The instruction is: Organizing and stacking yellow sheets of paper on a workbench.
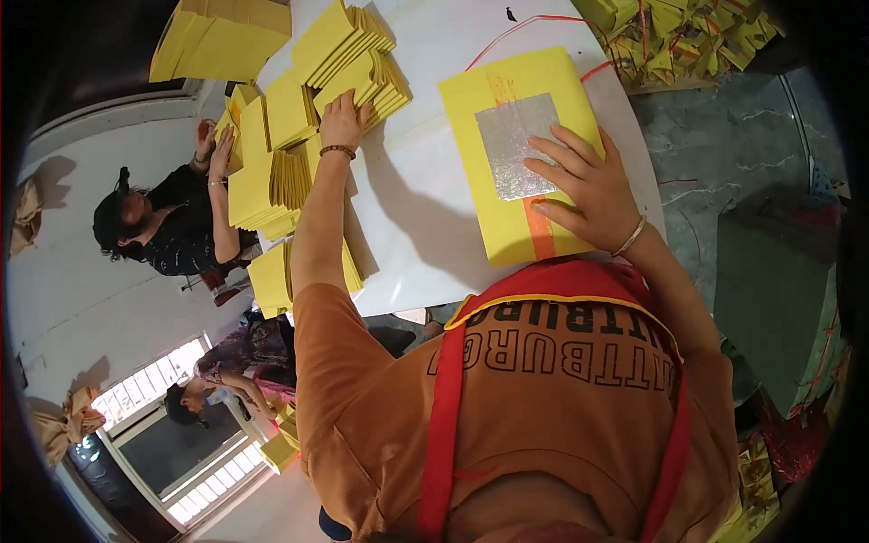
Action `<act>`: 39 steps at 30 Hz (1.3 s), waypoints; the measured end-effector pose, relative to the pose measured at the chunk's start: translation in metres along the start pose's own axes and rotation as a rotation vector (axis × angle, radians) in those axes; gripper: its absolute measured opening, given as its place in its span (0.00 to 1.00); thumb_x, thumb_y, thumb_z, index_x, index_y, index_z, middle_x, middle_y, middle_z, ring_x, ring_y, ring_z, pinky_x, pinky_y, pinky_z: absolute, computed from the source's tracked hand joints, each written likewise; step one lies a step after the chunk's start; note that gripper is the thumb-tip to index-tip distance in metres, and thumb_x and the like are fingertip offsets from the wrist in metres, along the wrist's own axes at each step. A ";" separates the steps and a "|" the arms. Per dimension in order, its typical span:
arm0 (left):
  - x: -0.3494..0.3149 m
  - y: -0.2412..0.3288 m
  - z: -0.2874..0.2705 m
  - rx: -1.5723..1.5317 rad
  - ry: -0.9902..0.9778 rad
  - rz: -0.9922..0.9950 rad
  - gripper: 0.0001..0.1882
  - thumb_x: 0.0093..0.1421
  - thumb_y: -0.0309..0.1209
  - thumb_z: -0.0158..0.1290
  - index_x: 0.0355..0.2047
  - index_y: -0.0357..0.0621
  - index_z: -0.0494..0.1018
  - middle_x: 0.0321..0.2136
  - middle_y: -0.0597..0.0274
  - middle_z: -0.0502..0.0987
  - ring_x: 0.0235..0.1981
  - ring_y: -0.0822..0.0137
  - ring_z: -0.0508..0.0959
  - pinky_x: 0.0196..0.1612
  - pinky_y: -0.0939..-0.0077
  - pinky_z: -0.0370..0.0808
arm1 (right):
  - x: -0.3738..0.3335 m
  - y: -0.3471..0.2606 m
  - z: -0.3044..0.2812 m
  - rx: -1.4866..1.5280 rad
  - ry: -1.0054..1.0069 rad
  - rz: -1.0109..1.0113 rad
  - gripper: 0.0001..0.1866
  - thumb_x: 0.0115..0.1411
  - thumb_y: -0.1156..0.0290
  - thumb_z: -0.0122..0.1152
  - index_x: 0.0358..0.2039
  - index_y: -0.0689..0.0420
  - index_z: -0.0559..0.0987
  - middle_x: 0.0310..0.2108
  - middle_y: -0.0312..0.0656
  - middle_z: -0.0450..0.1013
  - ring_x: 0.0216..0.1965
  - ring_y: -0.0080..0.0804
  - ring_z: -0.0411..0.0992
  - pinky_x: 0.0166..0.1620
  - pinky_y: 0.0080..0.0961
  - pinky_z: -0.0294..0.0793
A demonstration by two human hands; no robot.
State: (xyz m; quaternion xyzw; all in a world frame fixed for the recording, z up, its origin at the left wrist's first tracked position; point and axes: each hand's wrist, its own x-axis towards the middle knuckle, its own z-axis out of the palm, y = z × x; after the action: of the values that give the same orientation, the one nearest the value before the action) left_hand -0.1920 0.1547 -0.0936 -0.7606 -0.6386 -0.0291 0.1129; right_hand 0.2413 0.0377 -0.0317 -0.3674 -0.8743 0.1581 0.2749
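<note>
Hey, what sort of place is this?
Probably a paper-goods workshop: stacks of folded yellow paper on a white table, a heap of yellow paper bundles with red strings, and a co-worker in black beside the stacks.

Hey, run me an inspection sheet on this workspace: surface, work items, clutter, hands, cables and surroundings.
Surface: white tabletop, partly shadowed.
Work items: yellow packet with a silver square and an orange strip; folded yellow stacks along the left side.
Clutter: red string looping beyond the packet.
Left hand: fingers on a folded stack; grip unclear.
Right hand: spread open on the packet.
Cables: nothing seen.
Surroundings: one person in black with hands near the stacks; another person in a patterned top farther off; window; heap of yellow bundles at upper right.
</note>
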 end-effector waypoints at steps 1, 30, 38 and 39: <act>0.001 0.001 0.000 0.039 0.055 0.032 0.22 0.57 0.43 0.50 0.46 0.40 0.67 0.38 0.50 0.74 0.39 0.50 0.73 0.44 0.62 0.71 | 0.000 0.000 -0.001 0.003 0.000 0.001 0.22 0.50 0.57 0.59 0.46 0.49 0.74 0.54 0.33 0.64 0.59 0.32 0.56 0.59 0.47 0.47; 0.002 0.015 -0.007 0.136 0.015 0.143 0.39 0.50 0.19 0.46 0.60 0.70 0.53 0.54 0.52 0.61 0.39 0.47 0.72 0.38 0.61 0.75 | 0.001 0.001 0.001 0.023 0.015 0.000 0.21 0.50 0.56 0.58 0.45 0.50 0.75 0.54 0.33 0.64 0.59 0.31 0.55 0.59 0.47 0.46; 0.002 0.019 -0.013 0.106 -0.001 0.157 0.33 0.55 0.38 0.52 0.60 0.68 0.54 0.51 0.51 0.64 0.41 0.45 0.71 0.41 0.57 0.73 | 0.001 0.001 0.001 0.021 -0.004 0.018 0.22 0.50 0.56 0.58 0.45 0.49 0.74 0.54 0.32 0.64 0.60 0.30 0.55 0.60 0.48 0.45; 0.002 0.022 -0.015 0.110 -0.010 0.148 0.33 0.55 0.43 0.53 0.60 0.65 0.54 0.50 0.50 0.65 0.41 0.44 0.70 0.41 0.56 0.72 | 0.001 0.001 0.001 0.021 -0.003 0.017 0.22 0.50 0.56 0.58 0.45 0.49 0.74 0.54 0.32 0.64 0.60 0.30 0.55 0.60 0.48 0.45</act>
State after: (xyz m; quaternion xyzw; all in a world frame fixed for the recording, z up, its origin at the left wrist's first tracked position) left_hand -0.1684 0.1496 -0.0813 -0.7986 -0.5817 0.0183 0.1532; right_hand 0.2405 0.0391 -0.0325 -0.3716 -0.8699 0.1701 0.2760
